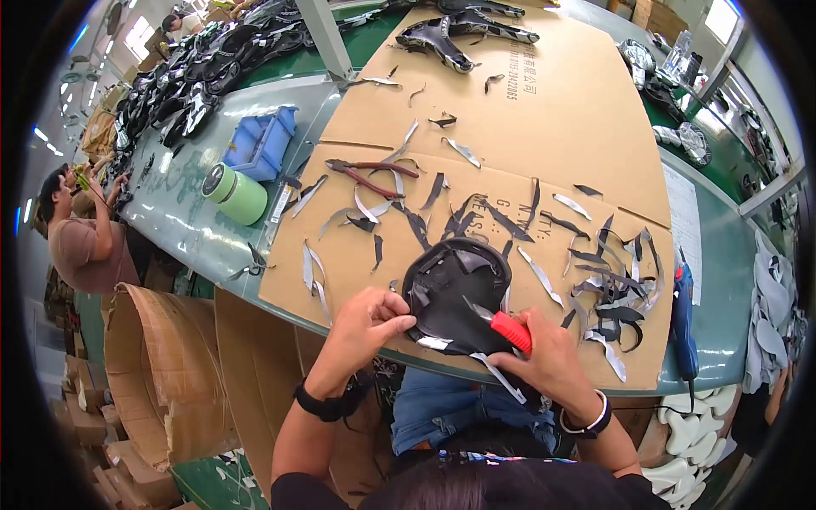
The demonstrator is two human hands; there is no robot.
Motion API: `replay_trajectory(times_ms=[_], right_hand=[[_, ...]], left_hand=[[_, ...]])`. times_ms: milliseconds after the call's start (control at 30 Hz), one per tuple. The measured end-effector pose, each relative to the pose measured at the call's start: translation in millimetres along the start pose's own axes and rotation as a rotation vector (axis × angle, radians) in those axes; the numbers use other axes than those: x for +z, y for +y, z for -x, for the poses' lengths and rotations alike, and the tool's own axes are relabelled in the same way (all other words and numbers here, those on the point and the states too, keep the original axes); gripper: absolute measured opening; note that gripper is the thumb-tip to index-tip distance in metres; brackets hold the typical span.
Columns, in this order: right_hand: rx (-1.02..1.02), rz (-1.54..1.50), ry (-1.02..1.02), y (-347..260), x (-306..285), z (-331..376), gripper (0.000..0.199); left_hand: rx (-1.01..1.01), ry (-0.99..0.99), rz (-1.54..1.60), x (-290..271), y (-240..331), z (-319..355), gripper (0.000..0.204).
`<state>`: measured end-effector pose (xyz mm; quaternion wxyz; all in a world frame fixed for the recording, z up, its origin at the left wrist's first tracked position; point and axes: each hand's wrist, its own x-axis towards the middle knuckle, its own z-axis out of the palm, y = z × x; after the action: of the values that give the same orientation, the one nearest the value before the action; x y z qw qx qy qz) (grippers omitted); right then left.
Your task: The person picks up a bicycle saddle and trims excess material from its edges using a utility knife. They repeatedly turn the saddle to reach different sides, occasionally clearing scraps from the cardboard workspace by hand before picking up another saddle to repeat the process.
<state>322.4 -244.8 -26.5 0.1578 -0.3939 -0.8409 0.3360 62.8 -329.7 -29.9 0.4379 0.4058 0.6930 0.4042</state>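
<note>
A black bicycle saddle (463, 289) lies underside up at the table's near edge, its wide end pointing away from me. My left hand (367, 330) is closed, thumb and fingers pinching at the saddle's left rim. Between the fingers of my right hand (544, 353) is a red-handled knife (511, 332), its blade over the saddle's hollow underside. The right thumb rests by the saddle's near right edge. A cut strip (499, 377) with a silvery-white face hangs from that edge. The saddle's narrow end is partly hidden by my right hand.
Trimmed strips (614, 289) litter the cardboard sheet (357, 119). Red-handled pliers (371, 177), a green bottle (235, 194) and a blue bin (259, 143) are to the left. A blue tool (683, 319) lies right. More saddles (455, 38) sit far back; a person (85, 229) works at left.
</note>
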Motion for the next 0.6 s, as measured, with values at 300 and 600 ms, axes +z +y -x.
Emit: replay_trajectory(times_ms=[300,600], right_hand=[[-0.027,-0.170,-0.097,-7.3,-52.4,1.2,0.050],[-0.062,-0.086,0.112,-0.5,-114.9,3.8,0.045]], left_hand=[[0.253,0.332,-0.299,-15.6,-1.6,-16.7,0.012],[0.106,-0.363,0.407,53.2,89.0,-45.5,0.045]])
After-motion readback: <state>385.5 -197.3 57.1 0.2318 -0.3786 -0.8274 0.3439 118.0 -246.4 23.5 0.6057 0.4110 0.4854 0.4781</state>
